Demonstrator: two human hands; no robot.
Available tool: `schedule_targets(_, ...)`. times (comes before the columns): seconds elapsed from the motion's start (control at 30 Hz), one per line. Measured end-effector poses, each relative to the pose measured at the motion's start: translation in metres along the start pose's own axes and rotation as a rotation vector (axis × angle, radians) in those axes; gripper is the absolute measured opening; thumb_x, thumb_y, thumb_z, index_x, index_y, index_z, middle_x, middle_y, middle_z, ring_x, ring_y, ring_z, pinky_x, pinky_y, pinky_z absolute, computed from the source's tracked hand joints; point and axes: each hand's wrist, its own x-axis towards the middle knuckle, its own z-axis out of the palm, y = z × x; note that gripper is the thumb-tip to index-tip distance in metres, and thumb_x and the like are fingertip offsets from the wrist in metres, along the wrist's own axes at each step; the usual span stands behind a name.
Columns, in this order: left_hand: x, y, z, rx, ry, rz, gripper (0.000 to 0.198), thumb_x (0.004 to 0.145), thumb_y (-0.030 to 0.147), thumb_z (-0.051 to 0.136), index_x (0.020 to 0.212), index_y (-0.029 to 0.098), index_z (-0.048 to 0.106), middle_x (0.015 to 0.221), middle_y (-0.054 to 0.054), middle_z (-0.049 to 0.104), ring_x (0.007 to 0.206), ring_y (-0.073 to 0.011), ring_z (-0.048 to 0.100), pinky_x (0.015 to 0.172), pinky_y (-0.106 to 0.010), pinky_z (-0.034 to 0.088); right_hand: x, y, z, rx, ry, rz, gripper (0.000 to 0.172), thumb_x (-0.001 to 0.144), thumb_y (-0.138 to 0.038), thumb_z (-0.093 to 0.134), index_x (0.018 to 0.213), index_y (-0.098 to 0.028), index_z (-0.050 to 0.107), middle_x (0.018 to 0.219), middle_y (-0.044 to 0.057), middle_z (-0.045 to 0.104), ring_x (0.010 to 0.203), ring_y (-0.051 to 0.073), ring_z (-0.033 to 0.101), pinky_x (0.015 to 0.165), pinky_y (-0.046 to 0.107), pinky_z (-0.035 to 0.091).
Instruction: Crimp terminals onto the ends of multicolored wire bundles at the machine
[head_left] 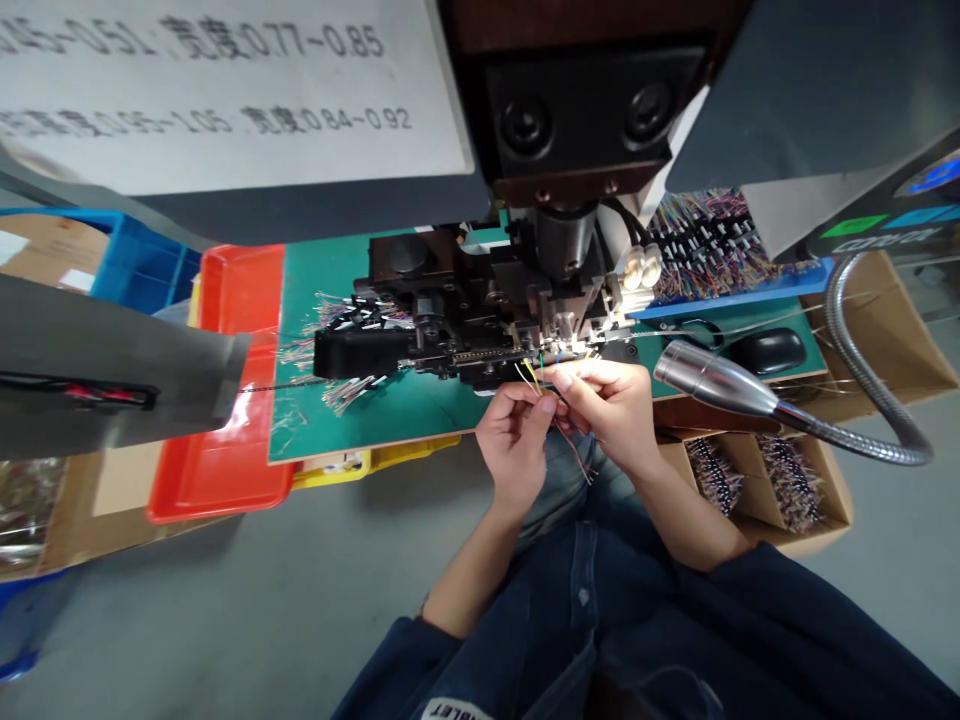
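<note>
Both hands meet at the front of a crimping machine (562,240), just below its lit tool area. My left hand (516,440) pinches a small bundle of thin coloured wires (576,452) between thumb and fingertips. Close beside it, my right hand (611,405) has thumb and fingers closed on wires of the same bundle, right under the tool. Yellow and white wire ends point up between the hands, and darker ends hang down below them. The exact wire tips at the tool are too small to make out.
Red trays (217,470) lie left on the green board (360,425), near a wire pile (349,385). A flexible lamp (712,380) and a black mouse (769,350) are at the right. A blue tray (742,292) holds wires behind; a cardboard box (832,500) stands lower right.
</note>
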Motion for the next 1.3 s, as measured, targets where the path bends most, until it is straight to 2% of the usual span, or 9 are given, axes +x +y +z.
schedule_targets(0.13,-0.0003,-0.0022,-0.0020,0.011,0.002,0.015,0.026,0.099,0.033,0.087,0.091,0.021,0.066,0.078,0.002,0.077,0.059,-0.0120,0.072,0.060,-0.024,0.063,0.0010,0.0037,0.0006,0.085,0.018,0.047,0.036,0.093,-0.058,0.085,0.086,-0.023,0.087,0.047,-0.005,0.054,0.039,0.010,0.041,0.040,0.026,0.043)
schedule_targets(0.43,0.0028,0.0004,0.0017,-0.021,0.028,0.062,0.025,0.099,0.033,0.087,0.091,0.021,0.066,0.076,0.003,0.076,0.056,-0.0097,0.070,0.053,-0.020,0.060,0.0044,0.0078,0.0011,0.219,-0.006,0.134,0.035,0.096,-0.056,0.084,0.085,-0.022,0.087,0.043,-0.007,0.047,0.042,0.012,0.047,0.042,0.024,0.045)
schedule_targets(0.7,0.0041,0.0011,0.0028,-0.014,0.055,0.059,0.021,0.099,0.032,0.086,0.094,0.020,0.070,0.078,0.003,0.074,0.059,-0.0088,0.069,0.056,-0.019,0.060,0.0048,0.0061,0.0035,0.201,0.013,0.106,0.034,0.097,-0.053,0.083,0.085,-0.021,0.087,0.042,-0.008,0.047,0.039,0.010,0.042,0.041,0.024,0.044)
schedule_targets(0.9,0.0027,-0.0002,0.0005,-0.042,0.001,0.065,0.018,0.099,0.029,0.086,0.095,0.021,0.070,0.076,0.003,0.074,0.058,-0.0101,0.070,0.059,-0.021,0.062,0.0027,-0.0004,0.0028,0.048,0.006,0.009,0.027,0.093,-0.047,0.086,0.093,-0.020,0.089,0.052,-0.005,0.061,0.038,0.007,0.041,0.038,0.023,0.039)
schedule_targets(0.97,0.0018,-0.0009,-0.0007,-0.031,-0.017,0.043,0.018,0.099,0.028,0.086,0.095,0.021,0.071,0.076,0.003,0.074,0.059,-0.0110,0.072,0.059,-0.022,0.063,0.0020,-0.0008,0.0025,0.039,0.016,-0.002,0.027,0.093,-0.047,0.087,0.090,-0.020,0.088,0.051,-0.005,0.060,0.038,0.007,0.040,0.037,0.022,0.038)
schedule_targets(1.1,0.0009,-0.0021,-0.0027,-0.011,-0.021,-0.010,0.022,0.100,0.031,0.086,0.092,0.021,0.067,0.076,0.003,0.076,0.058,-0.0123,0.074,0.056,-0.023,0.063,0.0021,0.0021,0.0017,0.096,0.027,0.060,0.032,0.094,-0.052,0.086,0.085,-0.021,0.086,0.046,-0.007,0.053,0.037,0.007,0.037,0.037,0.023,0.040)
schedule_targets(1.3,0.0025,0.0011,0.0009,-0.020,0.029,0.029,0.028,0.097,0.033,0.089,0.091,0.021,0.064,0.077,0.002,0.079,0.055,-0.0122,0.074,0.051,-0.021,0.062,0.0041,0.0057,0.0023,0.195,0.006,0.134,0.038,0.093,-0.059,0.086,0.086,-0.021,0.086,0.043,-0.008,0.048,0.036,0.008,0.035,0.036,0.024,0.041)
